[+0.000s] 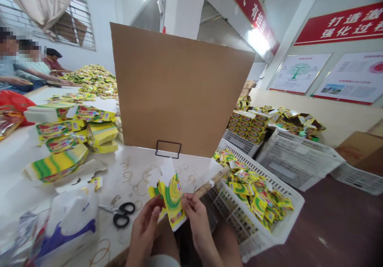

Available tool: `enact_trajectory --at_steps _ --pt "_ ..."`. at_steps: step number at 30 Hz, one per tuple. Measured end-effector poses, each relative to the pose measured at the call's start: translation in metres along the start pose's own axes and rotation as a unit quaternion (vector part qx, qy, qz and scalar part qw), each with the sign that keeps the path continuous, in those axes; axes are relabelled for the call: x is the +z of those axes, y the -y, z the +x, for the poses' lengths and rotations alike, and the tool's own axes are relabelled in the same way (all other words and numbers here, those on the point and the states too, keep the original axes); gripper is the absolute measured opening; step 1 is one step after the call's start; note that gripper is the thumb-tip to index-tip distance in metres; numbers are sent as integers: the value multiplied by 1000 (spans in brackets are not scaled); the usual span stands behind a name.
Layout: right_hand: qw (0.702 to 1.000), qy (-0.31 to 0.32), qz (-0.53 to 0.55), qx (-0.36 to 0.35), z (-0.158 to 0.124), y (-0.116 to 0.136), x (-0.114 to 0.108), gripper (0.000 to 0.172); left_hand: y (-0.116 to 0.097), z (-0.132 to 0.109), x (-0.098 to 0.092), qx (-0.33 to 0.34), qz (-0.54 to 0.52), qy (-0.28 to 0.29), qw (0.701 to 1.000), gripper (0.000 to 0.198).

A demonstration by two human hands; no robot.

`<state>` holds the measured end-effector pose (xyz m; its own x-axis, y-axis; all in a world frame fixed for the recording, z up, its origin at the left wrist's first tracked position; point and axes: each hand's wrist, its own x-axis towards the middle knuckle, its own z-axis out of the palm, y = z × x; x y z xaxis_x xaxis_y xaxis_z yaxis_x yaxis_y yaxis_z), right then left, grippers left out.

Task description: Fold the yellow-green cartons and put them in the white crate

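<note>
In front of my lap I hold a small yellow and green printed carton (172,198) with white flaps at its top. My right hand (196,215) pinches its right edge between thumb and fingers. My left hand (146,223) closes on its left side, where more yellow and white card (154,190) shows behind the fingers. Whether that card is a second carton, I cannot tell. Black-handled scissors (122,215) lie on the white table (115,163), left of my left hand. Thin rubber bands (127,175) are scattered around them.
A brown cardboard sheet (179,91) stands upright ahead, a black wire stand (168,149) at its base. Stacked flat cartons (62,131) and a white plastic bag (72,219) lie left. A white crate (287,219) full of cartons stands right. People sit far left.
</note>
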<state>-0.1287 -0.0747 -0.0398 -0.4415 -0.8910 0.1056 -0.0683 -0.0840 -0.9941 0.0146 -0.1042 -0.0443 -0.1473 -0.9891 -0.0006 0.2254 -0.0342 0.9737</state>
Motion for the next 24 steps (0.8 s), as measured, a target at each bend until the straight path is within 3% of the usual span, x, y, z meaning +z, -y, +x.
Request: enact_trajectory --at_steps 2,4,8,11,16,20,24 --pt "991 5 126 50 -15 -1 0 35 -1 -3 3 -82 -108 24 990 52" --pt "961 9 257 103 -28 -4 3 35 -3 -6 8 -147 -191 61 969 55" --pt "928 11 350 126 -41 -9 4 33 -8 -14 17 -187 -256 166 934 51" --pt "929 8 352 113 -43 -10 2 33 -7 -20 20 -186 -237 156 941 46" --pt "954 4 283 100 -46 -11 -3 36 -4 -23 21 -133 -145 74 978 56" --pt "976 7 207 74 -48 -15 -7 37 -8 -21 26 -87 -89 106 986 54" --pt "986 -12 157 47 -53 -16 -6 35 -2 -18 25 -52 -36 68 996 53"
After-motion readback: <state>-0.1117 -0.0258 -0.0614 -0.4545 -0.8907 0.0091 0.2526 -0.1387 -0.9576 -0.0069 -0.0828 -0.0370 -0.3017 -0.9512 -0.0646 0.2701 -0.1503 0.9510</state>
